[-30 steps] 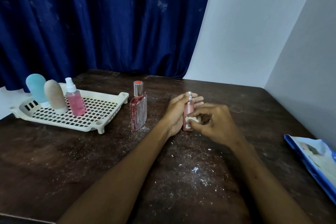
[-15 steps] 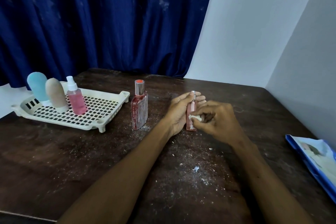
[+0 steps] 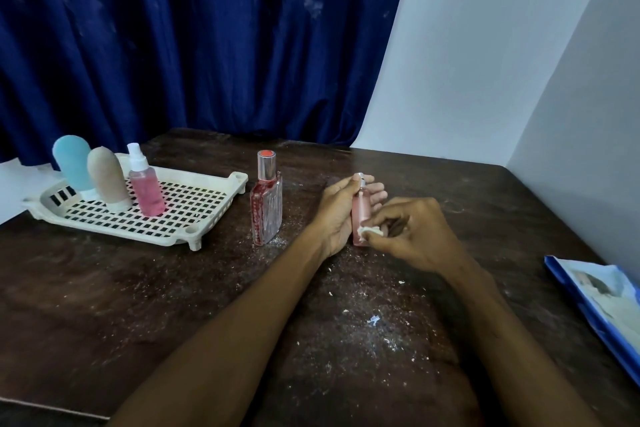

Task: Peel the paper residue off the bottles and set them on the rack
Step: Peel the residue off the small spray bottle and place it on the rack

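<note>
A small pink bottle (image 3: 361,211) with a silver top stands upright on the dark wooden table (image 3: 104,288). My left hand (image 3: 341,211) grips it from the left. My right hand (image 3: 412,234) pinches a curl of white paper residue (image 3: 370,231) against the bottle's lower side. A taller red glass bottle (image 3: 266,204) with a clear cap stands free just left of my hands. The white slotted rack (image 3: 194,215) at the left holds a blue tube (image 3: 72,166), a beige tube (image 3: 109,178) and a pink spray bottle (image 3: 145,184), all upright.
White paper crumbs (image 3: 374,321) litter the table in front of me. A blue-edged packet (image 3: 602,305) lies at the right edge. A blue curtain (image 3: 207,38) hangs behind, a white wall (image 3: 502,62) closes the right side, and white paper (image 3: 17,184) lies behind the rack.
My right hand has worked slightly down the pink bottle, and the white paper curl has grown a little. The left hand keeps its hold. Nothing else moved.
</note>
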